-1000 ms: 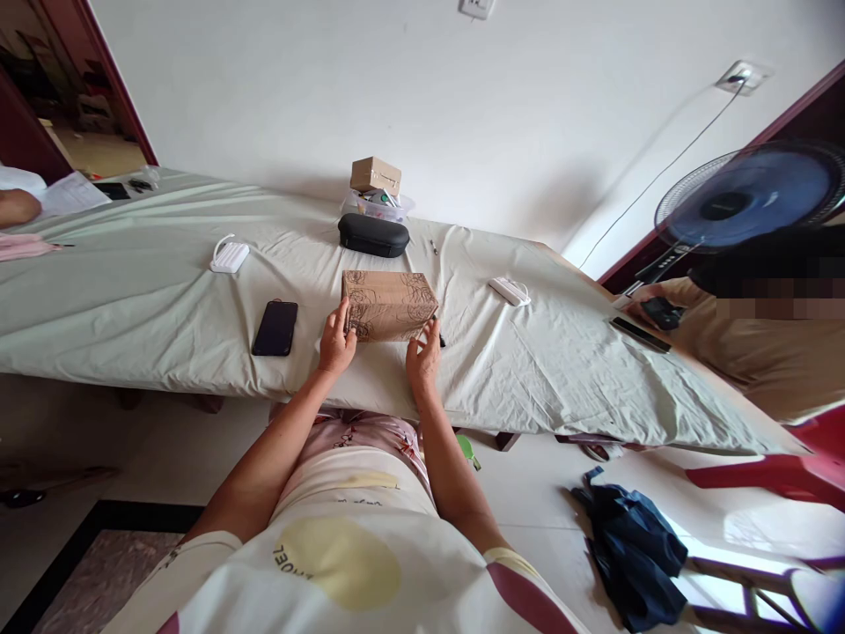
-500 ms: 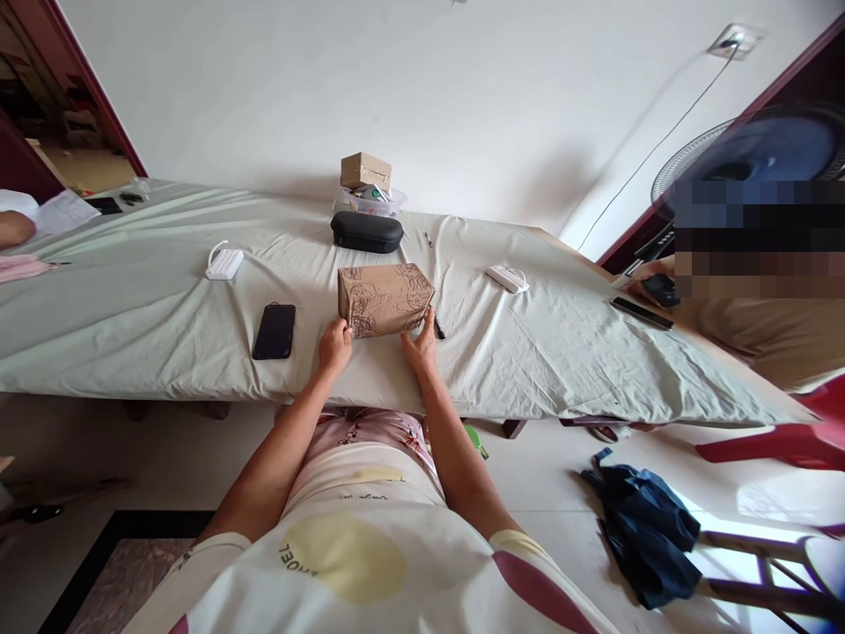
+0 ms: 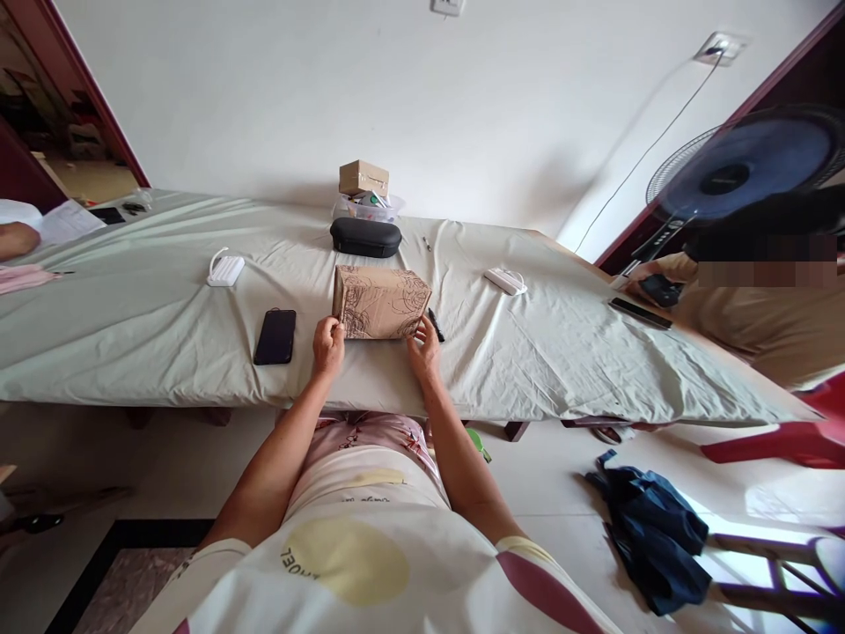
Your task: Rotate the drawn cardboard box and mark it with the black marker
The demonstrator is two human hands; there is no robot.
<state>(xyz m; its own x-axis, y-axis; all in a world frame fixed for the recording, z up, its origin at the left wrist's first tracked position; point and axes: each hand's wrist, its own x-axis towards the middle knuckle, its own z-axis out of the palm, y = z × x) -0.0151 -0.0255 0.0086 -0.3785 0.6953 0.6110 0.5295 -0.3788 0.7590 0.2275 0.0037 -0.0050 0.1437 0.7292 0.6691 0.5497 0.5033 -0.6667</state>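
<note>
A brown cardboard box [image 3: 383,302] with dark swirling line drawings is in front of me, its top tilted toward me. My left hand [image 3: 328,345] is closed on its lower left corner. At the lower right corner, my right hand [image 3: 423,346] grips it between thumb and fingers. A black pen [image 3: 437,325] lies on the cloth just beyond the right fingertips. Left of my left hand lies a dark phone [image 3: 275,336], flat on the table. Whether the box's underside touches the cloth I cannot tell.
Behind the box sit a black zip case [image 3: 365,237] and a clear tub [image 3: 389,210] topped by a small carton [image 3: 363,177]. White power banks, one left [image 3: 225,269] and one right [image 3: 506,281], rest on the pale tablecloth [image 3: 132,335]. Another person's hand [image 3: 643,280] is at the right.
The box has tipped so that its drawn face turns more toward me. My right fingers have shifted around its right corner. The view has tilted slightly upward.
</note>
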